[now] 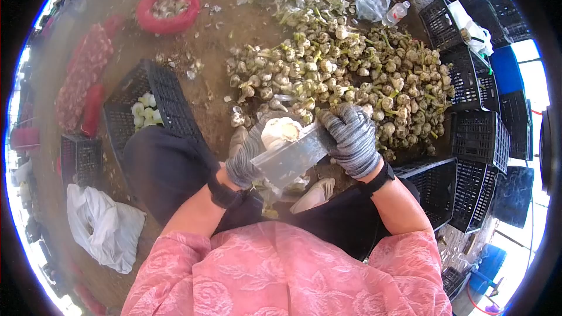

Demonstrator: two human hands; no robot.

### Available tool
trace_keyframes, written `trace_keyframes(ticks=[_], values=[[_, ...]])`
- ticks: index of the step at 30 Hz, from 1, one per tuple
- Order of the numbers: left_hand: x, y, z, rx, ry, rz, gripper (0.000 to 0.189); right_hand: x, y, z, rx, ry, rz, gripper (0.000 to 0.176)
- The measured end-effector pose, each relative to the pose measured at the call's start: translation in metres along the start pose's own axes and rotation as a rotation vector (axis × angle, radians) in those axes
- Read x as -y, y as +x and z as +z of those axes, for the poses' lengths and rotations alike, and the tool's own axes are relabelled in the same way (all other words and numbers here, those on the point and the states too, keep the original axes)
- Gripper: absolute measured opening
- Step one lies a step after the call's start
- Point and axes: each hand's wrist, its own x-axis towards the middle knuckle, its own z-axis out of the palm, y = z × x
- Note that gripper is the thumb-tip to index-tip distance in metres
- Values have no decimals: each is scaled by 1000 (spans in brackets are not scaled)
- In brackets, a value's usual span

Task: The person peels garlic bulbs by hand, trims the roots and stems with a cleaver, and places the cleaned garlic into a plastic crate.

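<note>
My left hand (246, 155), in a grey striped work glove, is closed around a garlic bulb (277, 132) whose pale cut face points up and right. In my right hand (352, 140), gloved the same way, is a knife with a broad flat blade (295, 158); its handle is hidden by the fingers. The blade lies across the front of the bulb, close to it or touching it. Just beyond both hands spreads a big heap of garlic bulbs (404, 82) with bits of stem.
A black crate (181, 102) with a few peeled bulbs stands by my left knee. More black crates (474, 129) are stacked at the right. Red mesh bags (88, 76), a white plastic bag (108, 228) and a plastic bottle (397, 13) lie on the floor.
</note>
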Motion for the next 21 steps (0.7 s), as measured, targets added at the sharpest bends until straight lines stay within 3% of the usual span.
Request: trace_keyframes(ticks=[2, 4, 5, 7, 11, 13, 14, 16, 17, 19, 21], values=[[-3, 0, -3, 0, -87, -21, 37, -1, 1, 2, -35, 2, -14, 22], [-4, 0, -13, 216, 166, 39, 60, -7, 0, 2, -39, 8, 5, 21], [-4, 2, -16, 215, 166, 40, 60, -10, -1, 2, -41, 13, 26, 21], [-5, 5, -19, 344, 563, 145, 57, -12, -2, 2, -20, 12, 31, 19], [-4, -2, -3, 281, 580, 226, 58, -10, -7, 7, -25, 25, 41, 17], [-3, -4, 9, -22, 80, 39, 64, -8, -8, 8, -29, 38, 56, 17], [-4, -5, 10, -22, 83, 42, 64, -7, -8, 8, -33, 9, 55, 16], [-7, -5, 12, 65, -383, -132, 64, -8, -10, 9, -32, -10, 57, 19], [-6, -4, 9, 67, -382, -132, 64, -8, -10, 7, -34, -11, 58, 19], [-2, -1, -4, 161, 356, 154, 66, -9, -9, 2, -16, -23, 6, 23], [-3, -1, -12, 289, 385, 217, 67, -14, -10, 4, -56, 11, -51, 27]])
